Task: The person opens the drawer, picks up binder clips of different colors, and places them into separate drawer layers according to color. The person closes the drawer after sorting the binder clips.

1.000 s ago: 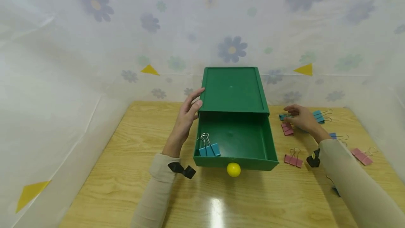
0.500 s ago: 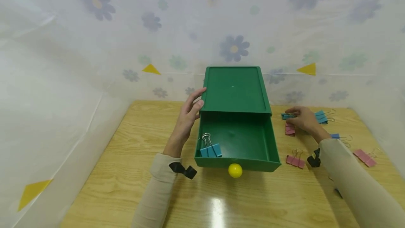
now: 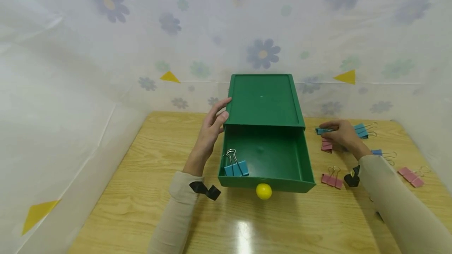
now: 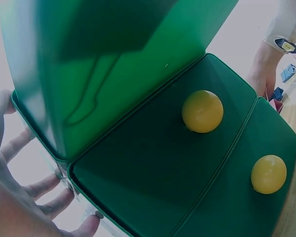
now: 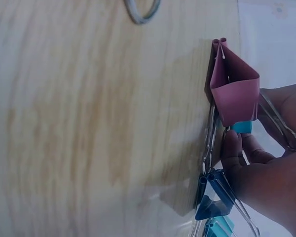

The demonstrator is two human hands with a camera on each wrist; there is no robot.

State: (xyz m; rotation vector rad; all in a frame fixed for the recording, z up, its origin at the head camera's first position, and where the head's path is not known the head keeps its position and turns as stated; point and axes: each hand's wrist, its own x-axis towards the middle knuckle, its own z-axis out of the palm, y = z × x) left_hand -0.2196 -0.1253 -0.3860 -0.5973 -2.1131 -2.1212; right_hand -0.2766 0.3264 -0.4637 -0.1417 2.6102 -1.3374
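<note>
Green plastic makes up the box (image 3: 263, 101), which stands on the wooden counter (image 3: 141, 175). Its top drawer (image 3: 272, 156) is pulled out, with a yellow knob (image 3: 264, 191) on the front. A big blue clip (image 3: 237, 169) sits inside, in the near left corner. Two lower drawers (image 4: 138, 168) are pushed in.

The hands are well apart. The left hand (image 3: 210, 126) has its fingers spread and touches the left side of the box. The right hand (image 3: 341, 133) is to the right of the box, and its thumb and finger pinch a small teal clip (image 3: 320, 131) near the back edge. A pink clip (image 3: 327, 145) is just beside that hand. Farther right are another teal clip (image 3: 361, 130), a blue one (image 3: 377, 152) and a second pink clip (image 3: 411, 176). A third pink clip (image 3: 332, 181) is near the drawer's front right corner.
</note>
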